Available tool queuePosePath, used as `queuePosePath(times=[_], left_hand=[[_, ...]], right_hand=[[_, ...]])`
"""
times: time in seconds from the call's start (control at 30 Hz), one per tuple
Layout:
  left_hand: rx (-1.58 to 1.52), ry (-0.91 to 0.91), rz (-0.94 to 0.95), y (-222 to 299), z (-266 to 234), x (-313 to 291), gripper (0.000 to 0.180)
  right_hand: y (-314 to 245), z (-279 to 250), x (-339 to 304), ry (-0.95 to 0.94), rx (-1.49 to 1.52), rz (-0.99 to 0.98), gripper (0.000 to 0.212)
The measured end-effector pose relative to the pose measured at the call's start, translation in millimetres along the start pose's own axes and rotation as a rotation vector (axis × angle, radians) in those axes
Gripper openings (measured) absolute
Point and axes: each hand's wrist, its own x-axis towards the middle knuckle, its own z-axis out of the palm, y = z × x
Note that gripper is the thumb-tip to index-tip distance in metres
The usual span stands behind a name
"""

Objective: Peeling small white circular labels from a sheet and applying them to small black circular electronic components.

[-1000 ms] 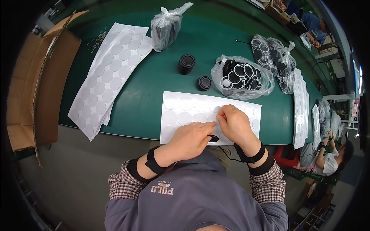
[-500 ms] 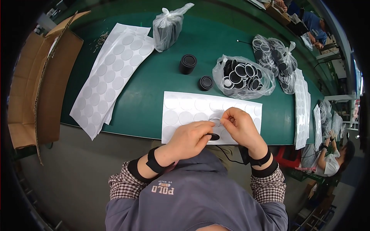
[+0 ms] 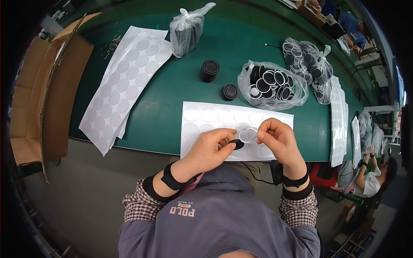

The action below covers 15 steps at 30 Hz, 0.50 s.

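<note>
Between the thumb and fingers of my left hand [image 3: 213,148] is a black disc [image 3: 238,144], tilted toward the right. My right hand [image 3: 278,139] pinches the edge of a thin white-rimmed ring [image 3: 248,135], a little above and to the right of the disc and apart from it. Whether the ring's middle is clear film or open, I cannot tell. Under both hands lies a white sheet [image 3: 189,148] with rows of round cut stickers, at the table's near edge.
An open plastic bag [image 3: 243,81] of black discs with white rims stands beyond the sheet, beside two black stacks of discs [image 3: 210,71] [image 3: 229,92]. Sticker sheets [image 3: 124,81] lie left, near a cardboard box [image 3: 64,99]. Tied bags [image 3: 187,34] [image 3: 320,71] stand farther back.
My right hand has moved slightly right with the ring, now lifted clear of my left fingers. My left hand has shifted up a little, tilting the black disc.
</note>
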Motion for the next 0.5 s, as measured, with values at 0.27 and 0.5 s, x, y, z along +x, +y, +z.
queuePosePath(times=[0.27, 0.5], left_hand=[[-0.538, -0.024, -0.107, -1.8, -0.4, 5.2, 0.011], [-0.794, 0.038, -0.263, 0.1, -5.2, 5.1, 0.024]], right_hand=[[5.5, 11.1, 3.5, -0.180, 0.305, 0.143, 0.013], [9.5, 18.8, 9.5, -0.132, 0.345, 0.153, 0.013]])
